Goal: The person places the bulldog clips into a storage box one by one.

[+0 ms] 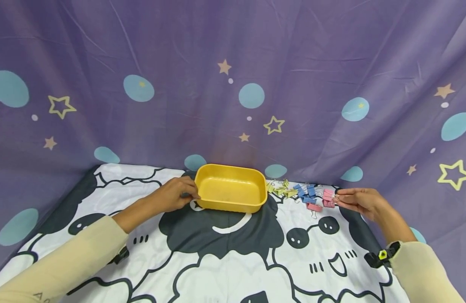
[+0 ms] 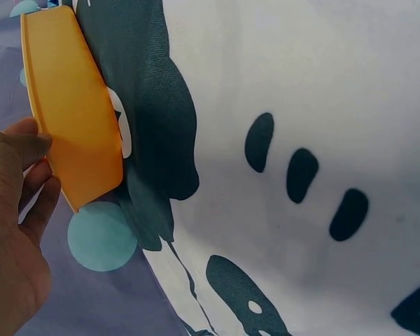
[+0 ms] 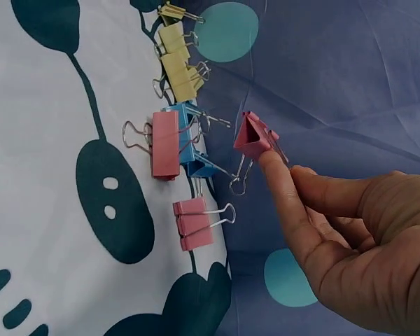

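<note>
A yellow rectangular tub (image 1: 229, 206) stands at the middle of the table's back edge. My left hand (image 1: 177, 194) pinches its left rim, thumb outside in the left wrist view. At the right, my right hand (image 1: 363, 202) holds a pink binder clip (image 3: 254, 136) between thumb and index finger, raised above the other clips. Two more pink binder clips (image 3: 166, 145) lie just beside it on the cloth. Blue binder clips (image 1: 310, 191) sit to their left, partly behind a pink one. Several yellow binder clips (image 3: 177, 73) lie nearest the tub.
A white and black cartoon-printed cloth (image 1: 225, 277) covers the table. Behind it hangs a purple curtain (image 1: 187, 105) with stars and blue dots, close against the tub and the clips. The tub's inside shows only its bare yellow floor.
</note>
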A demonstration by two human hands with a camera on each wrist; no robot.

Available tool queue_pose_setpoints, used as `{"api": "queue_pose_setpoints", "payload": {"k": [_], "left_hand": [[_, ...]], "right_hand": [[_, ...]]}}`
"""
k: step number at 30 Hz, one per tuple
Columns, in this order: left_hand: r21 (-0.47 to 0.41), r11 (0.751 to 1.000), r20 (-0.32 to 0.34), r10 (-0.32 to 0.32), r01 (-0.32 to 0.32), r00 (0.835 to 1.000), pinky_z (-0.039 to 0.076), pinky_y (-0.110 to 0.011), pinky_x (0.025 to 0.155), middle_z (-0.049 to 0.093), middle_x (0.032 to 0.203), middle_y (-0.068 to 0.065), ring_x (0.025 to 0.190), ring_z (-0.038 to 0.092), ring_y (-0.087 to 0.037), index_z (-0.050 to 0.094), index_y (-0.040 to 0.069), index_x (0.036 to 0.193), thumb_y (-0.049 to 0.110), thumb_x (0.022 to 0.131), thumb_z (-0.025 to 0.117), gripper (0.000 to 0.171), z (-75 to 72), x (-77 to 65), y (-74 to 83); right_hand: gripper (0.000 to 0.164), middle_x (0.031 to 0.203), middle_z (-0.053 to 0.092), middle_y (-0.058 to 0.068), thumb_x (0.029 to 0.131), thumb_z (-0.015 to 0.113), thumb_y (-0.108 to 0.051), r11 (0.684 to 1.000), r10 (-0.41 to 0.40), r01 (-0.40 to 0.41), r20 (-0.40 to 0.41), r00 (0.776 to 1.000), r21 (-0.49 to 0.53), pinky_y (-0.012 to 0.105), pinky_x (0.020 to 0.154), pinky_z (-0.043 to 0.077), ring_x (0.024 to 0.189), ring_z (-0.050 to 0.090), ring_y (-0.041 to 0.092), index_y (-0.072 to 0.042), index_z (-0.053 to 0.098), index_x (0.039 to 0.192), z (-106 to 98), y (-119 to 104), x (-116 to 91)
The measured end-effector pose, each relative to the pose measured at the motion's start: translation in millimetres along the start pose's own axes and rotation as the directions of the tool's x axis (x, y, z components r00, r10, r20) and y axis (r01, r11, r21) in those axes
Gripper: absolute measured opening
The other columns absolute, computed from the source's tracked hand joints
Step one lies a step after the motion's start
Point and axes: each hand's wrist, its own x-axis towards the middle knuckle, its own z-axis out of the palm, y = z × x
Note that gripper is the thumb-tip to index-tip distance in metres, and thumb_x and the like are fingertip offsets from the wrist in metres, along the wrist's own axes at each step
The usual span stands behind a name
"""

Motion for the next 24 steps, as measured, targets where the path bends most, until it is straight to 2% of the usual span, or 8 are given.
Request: {"api": "queue_pose_setpoints", "payload": {"k": [4, 9, 16, 24], "left_hand": [[0.007, 1.000, -0.005, 0.012, -0.012, 1.000, 0.066, -0.039, 0.088, 0.083, 0.103, -0.001, 0.099, 0.074, -0.022, 0.091, 0.010, 0.102, -0.011, 0.089, 0.086, 0.025, -0.1, 0.0, 0.2], [0.011, 1.000, 0.000, 0.015, -0.015, 1.000, 0.066, -0.040, 0.088, 0.084, 0.104, -0.002, 0.100, 0.075, -0.022, 0.091, 0.011, 0.103, -0.010, 0.090, 0.085, 0.025, -0.6, -0.2, 0.5], [0.009, 1.000, 0.005, 0.015, -0.015, 1.000, 0.066, -0.040, 0.088, 0.084, 0.104, -0.002, 0.100, 0.075, -0.023, 0.091, 0.010, 0.103, -0.011, 0.090, 0.085, 0.025, -1.9, -0.3, 1.1], [0.015, 1.000, 0.006, 0.023, -0.023, 1.000, 0.066, -0.039, 0.087, 0.084, 0.102, -0.001, 0.099, 0.075, -0.022, 0.091, 0.011, 0.103, -0.010, 0.090, 0.085, 0.025, -1.5, -0.1, -0.1]], "right_hand": [[0.036, 0.097, 0.086, 0.006, 0.107, 0.062, 0.015, 0.999, 0.032, -0.032, -0.005, 0.999, 0.014, 0.032, 0.091, 0.069, 0.091, 0.085, 0.016, -0.013, 0.082, 0.095, 5.6, -6.4, 2.0], [0.041, 0.089, 0.085, 0.004, 0.108, 0.060, 0.014, 0.997, 0.080, -0.080, -0.035, 0.996, 0.010, 0.029, 0.084, 0.069, 0.083, 0.085, 0.015, -0.015, 0.081, 0.088, 13.5, -16.8, 4.3], [0.038, 0.088, 0.086, -0.002, 0.113, 0.060, 0.000, 0.989, 0.138, -0.140, -0.032, 0.990, -0.051, 0.023, 0.077, 0.068, 0.081, 0.085, 0.009, -0.023, 0.079, 0.089, 23.3, -29.0, 11.2], [0.031, 0.086, 0.084, -0.007, 0.113, 0.063, -0.006, 0.984, 0.146, -0.151, -0.055, 0.988, -0.090, 0.017, 0.070, 0.062, 0.076, 0.080, 0.003, -0.024, 0.075, 0.091, 36.5, -35.8, 18.1]]}}
